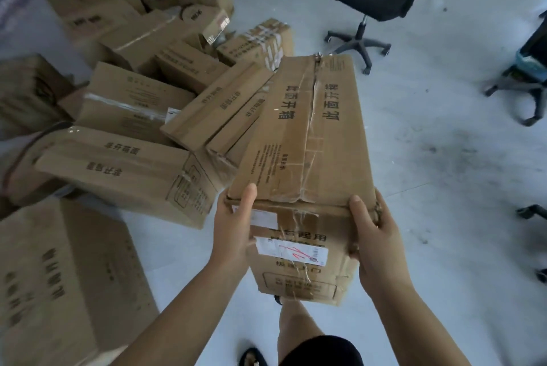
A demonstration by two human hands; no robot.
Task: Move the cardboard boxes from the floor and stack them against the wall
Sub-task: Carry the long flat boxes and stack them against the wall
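Seen from a head-worn camera looking down: nearest, a person's bare knee and a dark sandal stand on a pale grey floor [444, 188]. Just above them, two bare forearms reach forward and hold a long cardboard box [307, 140] clear of the floor. The left hand [233, 226] grips the box's near left corner, thumb lying up along the top face, the other fingers wrapped out of sight behind the side. The right hand [376, 244] grips the near right corner the same way, thumb on the top edge, fingers curled round the side. Both hands are equally near; the box's long axis runs straight away from the person, its far end tipped upward and leaning slightly left. The near end face carries a white shipping label [291, 250] and clear tape. To the left and beyond lies a loose pile of cardboard boxes [133, 111] on the floor, at mixed angles, some touching the carried box's left side. One large box [59, 282] sits at lower left. Farthest off, a black office chair [370, 1] stands at upper right; the wall to stack against appears to lie behind the pile, at upper left, though blur makes that uncertain.
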